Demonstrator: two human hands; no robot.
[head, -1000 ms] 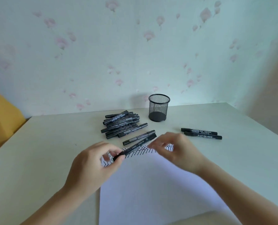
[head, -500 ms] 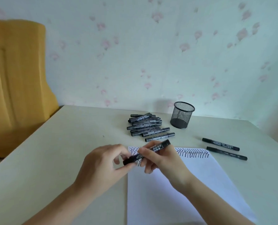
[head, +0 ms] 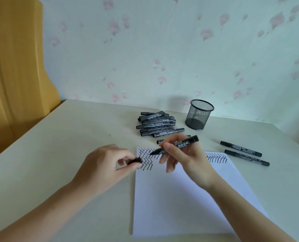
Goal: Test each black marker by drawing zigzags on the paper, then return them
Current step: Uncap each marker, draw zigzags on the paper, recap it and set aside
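My right hand point(head: 183, 159) grips an uncapped black marker point(head: 182, 143), its tip pointing left over the top of the white paper point(head: 180, 198). Between thumb and fingers, my left hand point(head: 103, 168) pinches the marker's black cap point(head: 135, 161) at the paper's left edge. Rows of black zigzags point(head: 146, 158) run along the top of the sheet. A pile of several black markers point(head: 156, 124) lies behind the paper. Two more markers point(head: 244, 152) lie to the right of the sheet.
A black mesh pen cup point(head: 199, 115) stands behind the pile, near the flowered wall. One more marker point(head: 160, 141) lies just above the paper, partly hidden by my right hand. A yellow chair back point(head: 14, 75) rises at the left beyond the cream table point(head: 66, 140).
The cap has come off the marker: my left hand drew it away to the left while my right hand kept the body. The view has swung left and down.
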